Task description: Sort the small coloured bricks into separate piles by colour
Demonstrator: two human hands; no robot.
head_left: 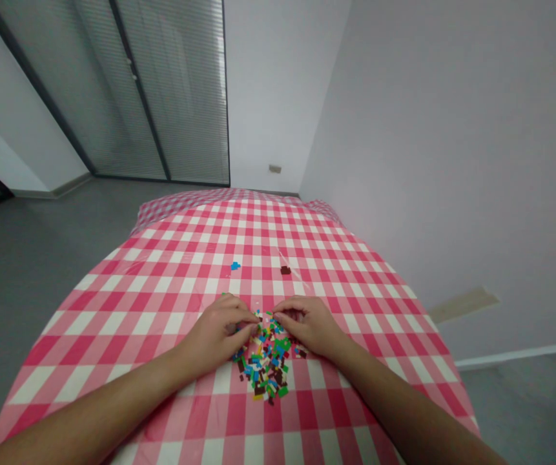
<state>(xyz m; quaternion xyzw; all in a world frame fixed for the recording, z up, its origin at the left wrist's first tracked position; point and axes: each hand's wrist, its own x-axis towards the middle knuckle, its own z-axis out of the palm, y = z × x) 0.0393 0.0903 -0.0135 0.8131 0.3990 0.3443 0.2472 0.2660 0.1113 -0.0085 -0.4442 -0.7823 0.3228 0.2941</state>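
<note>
A loose pile of small plastic building bricks (268, 371) in blue, green, brown, yellow and white lies on the checked tablecloth. At the pile's upper left edge, my left hand (224, 323) has thumb and forefinger pinched together. My right hand (309, 323) makes a similar pinch at the upper right of the pile. The two sets of fingertips are close but apart, and whatever is between them is too small to name. Farther off lie a blue clump of bricks (236, 265) and a dark brown clump (285, 270), side by side with a gap.
A red and white checked tablecloth (200, 252) covers the long table. The white wall (427, 161) runs along the right side, with a beige strip low on it. Grey floor (88, 239) shows at left, and glass panels with blinds (190, 97) stand behind.
</note>
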